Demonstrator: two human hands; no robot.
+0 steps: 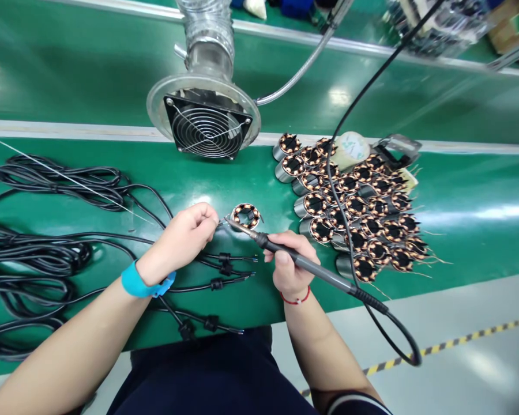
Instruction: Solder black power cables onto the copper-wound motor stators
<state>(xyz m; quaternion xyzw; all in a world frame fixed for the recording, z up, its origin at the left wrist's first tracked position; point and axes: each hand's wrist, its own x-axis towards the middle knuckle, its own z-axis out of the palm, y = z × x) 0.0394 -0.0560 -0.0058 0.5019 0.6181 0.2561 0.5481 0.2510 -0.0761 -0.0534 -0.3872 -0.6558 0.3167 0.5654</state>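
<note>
My right hand (292, 262) is closed around the dark handle of a soldering iron (313, 267). The iron's metal tip reaches left to the near-left edge of a single motor stator (245, 216) with copper windings, which stands on the bench. My left hand (196, 225) pinches a thin wire (221, 222) just left of that stator, close to the iron's tip. Whether the tip touches the wire is too small to tell. Below my left hand lie black power cables (216, 284) with stripped ends pointing right.
Coiled black cables (64, 178) cover the left of the green bench (194, 184). A fume extractor fan (207, 129) hangs over the back. Many more stators (354, 207) stand in rows at the right, with a solder spool (352, 147) behind. The iron's cord (339, 124) hangs across them.
</note>
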